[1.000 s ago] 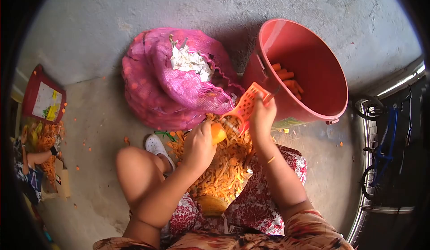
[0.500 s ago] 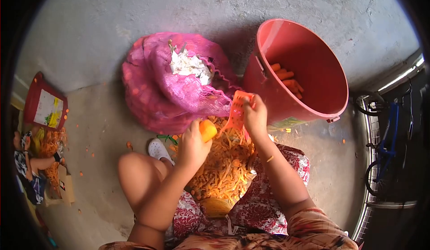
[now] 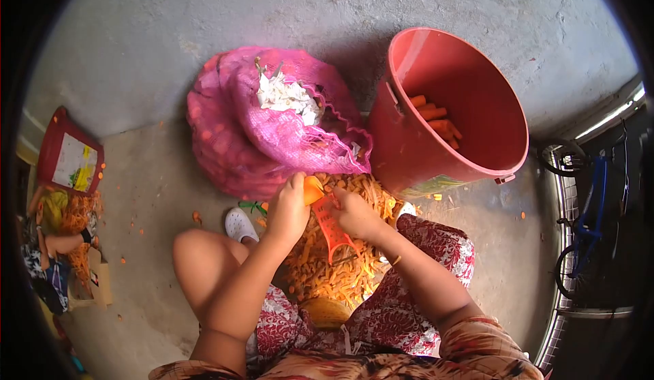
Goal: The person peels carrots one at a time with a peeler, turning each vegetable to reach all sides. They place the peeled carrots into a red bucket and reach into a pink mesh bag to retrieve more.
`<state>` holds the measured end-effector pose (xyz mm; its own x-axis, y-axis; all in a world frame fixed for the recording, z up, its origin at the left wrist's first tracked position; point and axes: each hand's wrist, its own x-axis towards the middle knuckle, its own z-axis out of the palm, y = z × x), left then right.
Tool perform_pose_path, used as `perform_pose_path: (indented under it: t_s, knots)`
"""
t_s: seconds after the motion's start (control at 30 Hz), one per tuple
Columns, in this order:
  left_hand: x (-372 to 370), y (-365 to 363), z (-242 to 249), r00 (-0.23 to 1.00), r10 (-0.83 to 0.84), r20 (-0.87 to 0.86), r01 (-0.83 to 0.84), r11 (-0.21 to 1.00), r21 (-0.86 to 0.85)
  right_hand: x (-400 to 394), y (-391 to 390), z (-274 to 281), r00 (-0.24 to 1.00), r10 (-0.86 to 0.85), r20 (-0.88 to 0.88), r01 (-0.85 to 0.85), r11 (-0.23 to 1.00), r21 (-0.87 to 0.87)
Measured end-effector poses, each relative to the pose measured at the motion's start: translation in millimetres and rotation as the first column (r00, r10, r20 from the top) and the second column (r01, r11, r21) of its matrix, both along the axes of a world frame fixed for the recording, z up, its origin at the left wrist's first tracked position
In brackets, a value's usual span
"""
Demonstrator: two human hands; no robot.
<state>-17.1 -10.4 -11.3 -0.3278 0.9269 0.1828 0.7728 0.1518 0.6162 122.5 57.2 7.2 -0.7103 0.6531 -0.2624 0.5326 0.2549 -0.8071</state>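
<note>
My left hand (image 3: 289, 208) is wrapped round a thick orange carrot (image 3: 313, 190), whose end sticks out toward the right. In my right hand (image 3: 359, 218) is a flat orange-red plastic peeler (image 3: 331, 234) with holes in it, its top end against or very close to the carrot. The exact contact is hidden by my fingers. Below both hands, between my legs, lies a heap of orange carrot peelings (image 3: 317, 271). A yellowish rounded rim (image 3: 325, 313) shows at the heap's near edge.
Ahead stands a pink mesh sack (image 3: 238, 141) filled with carrots, white scraps (image 3: 289, 100) on top. Right of it, a tilted red bucket (image 3: 409, 141) holds several peeled carrots (image 3: 436, 117). Another person (image 3: 58, 244) sits far left beside peelings and a red container (image 3: 58, 141). A blue bicycle (image 3: 596, 196) is at right.
My right hand with the peeler has moved down and left, bringing the peeler to the carrot. The peeler now slants downward. My left hand has shifted slightly up and left with the carrot.
</note>
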Motion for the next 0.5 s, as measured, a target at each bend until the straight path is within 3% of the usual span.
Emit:
perform_pose_path:
  t_s: [0.17, 0.5]
  knots:
    - [9, 1, 5, 0.999, -0.036, -0.021, 0.036, 0.999, -0.026, 2, 3, -12, 0.999, -0.048, -0.024, 0.046, 0.997, -0.059]
    - [8, 5, 0, 0.998, -0.046, -0.036, 0.044, 0.998, -0.043, 2, 3, -19, 1.000, -0.024, -0.004, 0.024, 1.000, 0.008]
